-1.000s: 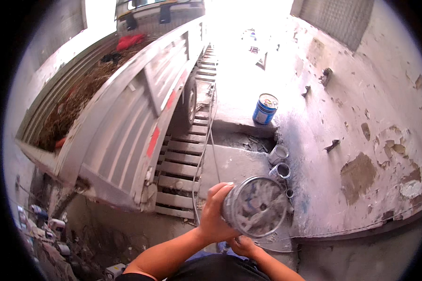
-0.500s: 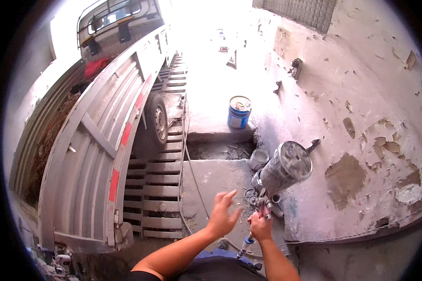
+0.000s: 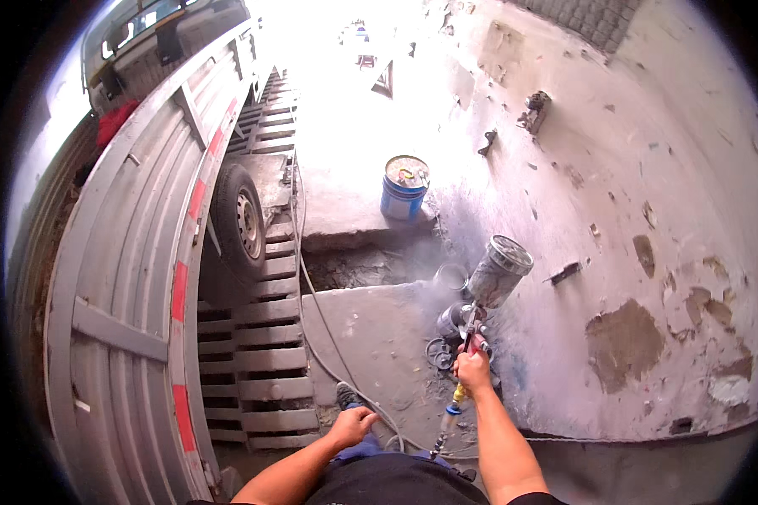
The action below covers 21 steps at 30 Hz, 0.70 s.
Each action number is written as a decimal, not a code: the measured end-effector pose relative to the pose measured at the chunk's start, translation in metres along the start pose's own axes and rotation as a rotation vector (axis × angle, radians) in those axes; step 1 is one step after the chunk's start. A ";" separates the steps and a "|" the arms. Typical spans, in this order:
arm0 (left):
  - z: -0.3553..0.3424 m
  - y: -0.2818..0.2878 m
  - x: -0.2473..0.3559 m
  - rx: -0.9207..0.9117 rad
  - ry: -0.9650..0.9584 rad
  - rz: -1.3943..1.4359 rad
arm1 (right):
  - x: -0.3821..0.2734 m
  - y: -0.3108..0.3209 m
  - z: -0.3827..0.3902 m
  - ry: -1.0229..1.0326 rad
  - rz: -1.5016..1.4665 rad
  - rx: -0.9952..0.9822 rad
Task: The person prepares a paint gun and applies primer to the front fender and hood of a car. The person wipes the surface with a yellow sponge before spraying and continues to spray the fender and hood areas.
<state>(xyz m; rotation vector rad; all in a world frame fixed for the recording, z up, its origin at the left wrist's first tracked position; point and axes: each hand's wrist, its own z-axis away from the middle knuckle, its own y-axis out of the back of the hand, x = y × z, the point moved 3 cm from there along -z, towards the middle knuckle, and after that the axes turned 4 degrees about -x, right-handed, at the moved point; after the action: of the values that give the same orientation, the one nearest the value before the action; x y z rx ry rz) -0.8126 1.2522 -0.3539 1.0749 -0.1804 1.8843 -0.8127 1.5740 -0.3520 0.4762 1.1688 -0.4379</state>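
Grip: In the head view, our right hand (image 3: 472, 370) is closed around the handle of the spray gun (image 3: 476, 326); how far the trigger is pulled, we cannot tell.
Left hand: Our left hand (image 3: 354, 427) is at 8 o'clock from the right one, fingers bent, nothing seen inside; how far it is open, we cannot tell.
Spray gun: It stands at 12 o'clock from the right hand, its grey cup (image 3: 499, 273) leaning toward 1 o'clock, the air line (image 3: 443, 433) leaving toward 7 o'clock.
Change: Half a second ago the left hand was raised near the gun; now it is lower, and pale mist (image 3: 429, 292) hangs at 11 o'clock.
Meaning: We judge that the gun is spraying, and that one hand alone supports it.
Around: The blue bucket (image 3: 403, 199) is at 11 o'clock, the truck wheel (image 3: 242, 223) at 10.
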 end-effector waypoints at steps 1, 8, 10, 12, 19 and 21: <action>-0.017 0.004 -0.032 0.000 -0.045 -0.144 | -0.002 -0.009 -0.010 -0.050 0.096 -0.034; -0.056 0.045 -0.095 -0.306 0.079 -0.187 | -0.048 -0.060 -0.060 -0.128 -0.019 -0.014; -0.062 0.045 -0.099 -0.495 0.203 -0.219 | -0.056 -0.060 -0.076 -0.110 0.100 -0.025; -0.071 0.041 -0.122 -0.669 0.228 -0.077 | -0.068 -0.072 -0.091 -0.060 0.052 -0.049; -0.095 0.057 -0.177 -0.799 -0.289 -0.314 | -0.118 -0.122 -0.130 -0.048 -0.003 -0.114; -0.113 0.062 -0.146 -0.801 -0.167 -0.220 | -0.126 -0.113 -0.149 -0.043 -0.018 -0.170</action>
<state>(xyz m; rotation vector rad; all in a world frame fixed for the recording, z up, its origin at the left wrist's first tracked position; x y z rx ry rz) -0.9019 1.1814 -0.5120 0.6505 -0.8024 1.3201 -1.0309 1.5758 -0.2951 0.3074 1.1589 -0.3589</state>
